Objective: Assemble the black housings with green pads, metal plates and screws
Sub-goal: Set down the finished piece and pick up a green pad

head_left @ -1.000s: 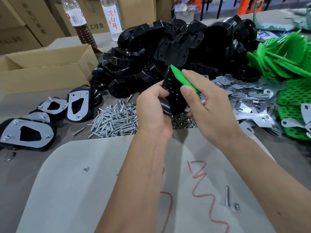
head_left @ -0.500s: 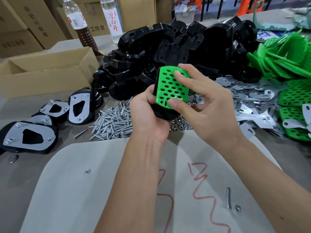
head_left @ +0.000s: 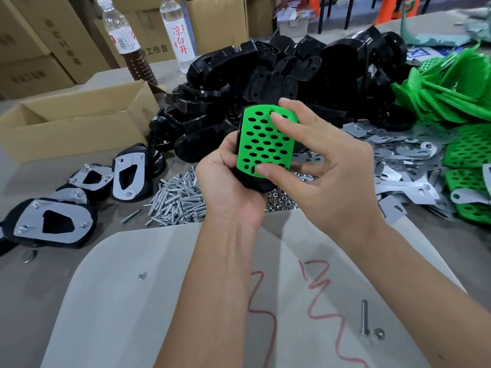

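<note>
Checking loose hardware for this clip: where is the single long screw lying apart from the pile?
In the head view, the lone screw lies low and right on the pale board, beside a small nut, right of the red scribbles.

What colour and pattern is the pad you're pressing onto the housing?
Bright green pad, perforated with rows of oval holes; clearest in the head view.

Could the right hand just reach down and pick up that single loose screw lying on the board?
Probably yes: the screw lies bare beside the right forearm. But the right hand is pressing the green pad, so must leave it first.
</note>
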A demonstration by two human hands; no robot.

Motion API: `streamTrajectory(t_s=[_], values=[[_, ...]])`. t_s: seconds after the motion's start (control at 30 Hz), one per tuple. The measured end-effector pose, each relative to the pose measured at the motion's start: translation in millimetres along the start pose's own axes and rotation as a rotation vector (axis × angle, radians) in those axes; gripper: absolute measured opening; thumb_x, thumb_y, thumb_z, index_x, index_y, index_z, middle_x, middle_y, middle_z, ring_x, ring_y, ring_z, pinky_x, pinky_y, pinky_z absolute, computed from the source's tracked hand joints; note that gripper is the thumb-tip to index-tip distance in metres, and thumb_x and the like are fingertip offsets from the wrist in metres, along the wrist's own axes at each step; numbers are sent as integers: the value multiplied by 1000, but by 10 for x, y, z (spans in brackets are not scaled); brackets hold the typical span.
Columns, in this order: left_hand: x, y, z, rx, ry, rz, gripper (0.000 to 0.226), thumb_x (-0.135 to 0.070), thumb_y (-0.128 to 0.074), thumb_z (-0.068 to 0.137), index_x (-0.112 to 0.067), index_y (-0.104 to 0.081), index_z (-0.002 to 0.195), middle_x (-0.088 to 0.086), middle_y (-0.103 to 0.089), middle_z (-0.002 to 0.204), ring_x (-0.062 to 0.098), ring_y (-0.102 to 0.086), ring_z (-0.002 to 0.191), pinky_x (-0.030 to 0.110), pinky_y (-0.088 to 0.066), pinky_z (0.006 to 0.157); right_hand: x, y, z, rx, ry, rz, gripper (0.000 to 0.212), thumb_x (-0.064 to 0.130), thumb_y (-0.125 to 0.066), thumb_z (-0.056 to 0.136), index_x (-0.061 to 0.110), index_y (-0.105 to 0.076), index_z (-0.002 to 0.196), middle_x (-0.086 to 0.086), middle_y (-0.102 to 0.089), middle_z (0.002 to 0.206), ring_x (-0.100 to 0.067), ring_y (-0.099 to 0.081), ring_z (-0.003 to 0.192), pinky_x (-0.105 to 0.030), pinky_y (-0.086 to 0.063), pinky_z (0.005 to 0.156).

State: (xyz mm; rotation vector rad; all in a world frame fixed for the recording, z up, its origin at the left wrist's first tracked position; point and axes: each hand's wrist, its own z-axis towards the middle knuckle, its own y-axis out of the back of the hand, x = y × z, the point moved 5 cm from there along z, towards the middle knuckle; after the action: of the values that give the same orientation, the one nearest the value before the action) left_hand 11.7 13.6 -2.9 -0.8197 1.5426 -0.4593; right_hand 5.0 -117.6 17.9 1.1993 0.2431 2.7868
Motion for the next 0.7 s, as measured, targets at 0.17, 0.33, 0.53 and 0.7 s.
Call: streamTrajectory(t_s=[0.17,0.33,0.53,0.7], values=[[-38,-30,-21,62,-10,46,34,-13,-39,57,-12,-63,82,4,-67,72,21,-65,59,24,-49,50,46,17,-27,-45,49,-44,58,19,-89,82,6,-68,134,-7,-58,150,-6,-56,137,-25,-64,80],[-69,-98,-21,148,-55,143,24,-31,-63,73,-9,-62,85,12,-66,90,29,-66,83,44,-56,79,-30,69,-22,-100,-26,-56,55,13,-90,81,5,-70,131,-12,-57,150,-8,-59,134,-22,-63,81],[-42,-31,35,84,-165,338,24,-10,-81,80,-14,-57,81,6,-66,81,20,-65,74,33,-55,64,-84,69,-11,-146,-31,-44,33,11,-81,89,5,-75,121,-11,-69,134,-16,-69,122,-33,-63,86],[-31,-45,7,63,-164,474,16,-6,-79,82,-7,-65,90,7,-71,80,19,-69,70,30,-55,55,-252,183,37,-201,-277,179,8,15,-82,88,22,-77,87,-2,-77,102,-30,-76,87,-59,-61,73]])
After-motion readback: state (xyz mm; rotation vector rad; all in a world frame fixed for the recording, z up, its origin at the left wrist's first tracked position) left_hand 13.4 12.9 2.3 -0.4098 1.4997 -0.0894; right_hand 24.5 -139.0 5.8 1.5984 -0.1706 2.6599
